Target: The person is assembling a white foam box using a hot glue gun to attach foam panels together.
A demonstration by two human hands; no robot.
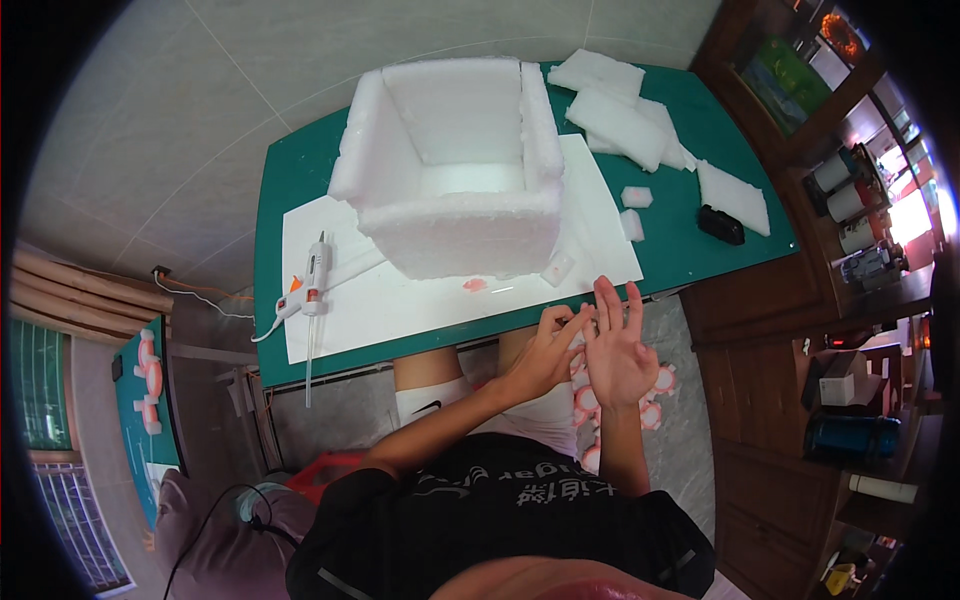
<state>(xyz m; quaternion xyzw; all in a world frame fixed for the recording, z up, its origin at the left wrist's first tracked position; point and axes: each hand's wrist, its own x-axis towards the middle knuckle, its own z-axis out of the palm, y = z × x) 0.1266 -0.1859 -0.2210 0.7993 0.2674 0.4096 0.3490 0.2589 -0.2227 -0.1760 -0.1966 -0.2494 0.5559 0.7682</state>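
Note:
Both hands are raised side by side over my lap, just off the near table edge. My right hand is palm up with its fingers stretched out and apart, holding nothing. Against its outer edge, my left hand has its fingertips pinched together near the right little finger. Whatever may be between them is too small to make out. Beyond the hands stands an open-topped white foam box with rough edges, resting on a white sheet. A small foam piece lies at the box's near right corner.
A white hot glue gun with a clear glue stick lies left of the box on the green table. Foam slabs, small offcuts and a black object lie right. Wooden shelves stand right; another person is at lower left.

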